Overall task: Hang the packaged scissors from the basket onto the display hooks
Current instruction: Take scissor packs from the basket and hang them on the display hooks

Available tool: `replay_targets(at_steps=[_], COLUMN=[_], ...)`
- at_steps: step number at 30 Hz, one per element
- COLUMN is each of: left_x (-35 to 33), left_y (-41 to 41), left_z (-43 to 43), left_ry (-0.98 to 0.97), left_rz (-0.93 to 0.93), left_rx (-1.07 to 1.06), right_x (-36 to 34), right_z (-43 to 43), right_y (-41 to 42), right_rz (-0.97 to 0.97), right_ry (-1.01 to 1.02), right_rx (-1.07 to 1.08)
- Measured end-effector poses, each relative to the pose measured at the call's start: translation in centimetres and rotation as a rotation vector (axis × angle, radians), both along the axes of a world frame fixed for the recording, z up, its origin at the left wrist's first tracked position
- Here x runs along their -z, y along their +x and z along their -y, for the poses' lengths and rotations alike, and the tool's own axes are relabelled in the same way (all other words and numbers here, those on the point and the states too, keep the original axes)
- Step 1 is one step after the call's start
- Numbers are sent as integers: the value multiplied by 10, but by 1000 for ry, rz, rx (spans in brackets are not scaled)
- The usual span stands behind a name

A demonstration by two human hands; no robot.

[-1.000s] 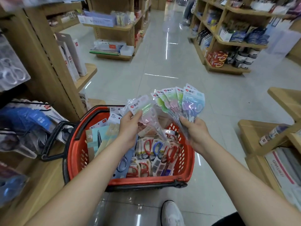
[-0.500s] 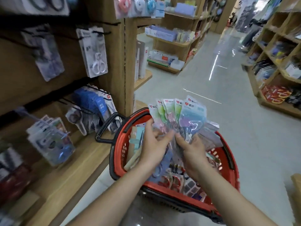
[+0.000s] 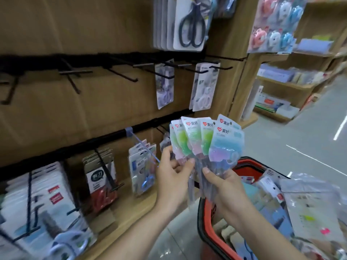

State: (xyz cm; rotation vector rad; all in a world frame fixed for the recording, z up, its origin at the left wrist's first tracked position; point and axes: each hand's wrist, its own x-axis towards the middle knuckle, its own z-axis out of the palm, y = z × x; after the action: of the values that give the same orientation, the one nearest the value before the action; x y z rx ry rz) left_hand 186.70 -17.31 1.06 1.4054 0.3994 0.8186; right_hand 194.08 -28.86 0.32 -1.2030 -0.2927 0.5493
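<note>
Since the view has swung from the aisle to the display wall, the fan of pastel plastic scissors packets [image 3: 206, 141] is now raised beside the red plastic basket [image 3: 203, 228] and near the bare black wire hooks [image 3: 122, 74], with the left hand [image 3: 172, 181] and right hand [image 3: 223, 184] pinching its lower ends, ready for hanging.

Soft, even light is being cast over the whole frame; white glare streaks are being reflected off the floor [image 3: 309, 132] at right. The edges are being bent by wide-angle distortion and smeared by blur.
</note>
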Motion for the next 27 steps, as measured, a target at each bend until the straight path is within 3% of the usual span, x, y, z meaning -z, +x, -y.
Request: replay_targets(at_steps=[9, 14, 27], left_x=[-16, -42, -71], left_y=[-3, -1, 43], left_z=[-55, -65, -77], left_ry=[159, 285, 285], left_rz=[69, 58, 91], left_rx=[-226, -242, -250], right_x=[-6, -12, -35], right_z=[-77, -79, -82], right_y=[16, 43, 69], right_rz=[-80, -107, -80], right_ry=[108, 131, 235], right_rx=[189, 225, 375])
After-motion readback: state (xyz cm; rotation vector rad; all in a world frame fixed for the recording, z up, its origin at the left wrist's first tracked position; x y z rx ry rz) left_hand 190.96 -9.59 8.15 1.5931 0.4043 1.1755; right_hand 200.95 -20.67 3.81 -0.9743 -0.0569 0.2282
